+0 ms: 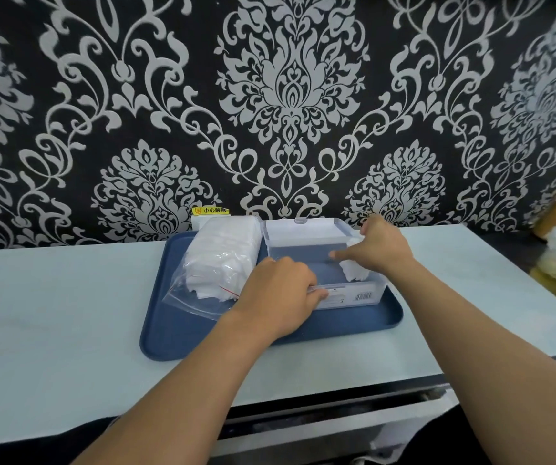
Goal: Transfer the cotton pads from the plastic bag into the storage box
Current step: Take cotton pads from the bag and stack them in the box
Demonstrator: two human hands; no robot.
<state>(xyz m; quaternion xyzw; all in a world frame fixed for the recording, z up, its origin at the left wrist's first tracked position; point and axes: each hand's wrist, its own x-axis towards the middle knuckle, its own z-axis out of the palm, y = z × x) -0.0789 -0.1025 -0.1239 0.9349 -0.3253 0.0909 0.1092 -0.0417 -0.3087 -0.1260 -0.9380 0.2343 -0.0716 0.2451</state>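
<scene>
Patterned wallpaper (290, 95) behind; left hand (278, 297) grips box (353, 297), right hand (382, 250) holds pads (355, 271).

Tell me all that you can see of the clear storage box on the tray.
The storage box looks like clear plastic, rectangular, with its hinged lid open and leaning back. It sits on the blue tray, right of the plastic bag. A barcode label is on its front wall. A few cotton pads lie at its right end. The left hand grips the front edge; the right hand reaches over it.
</scene>
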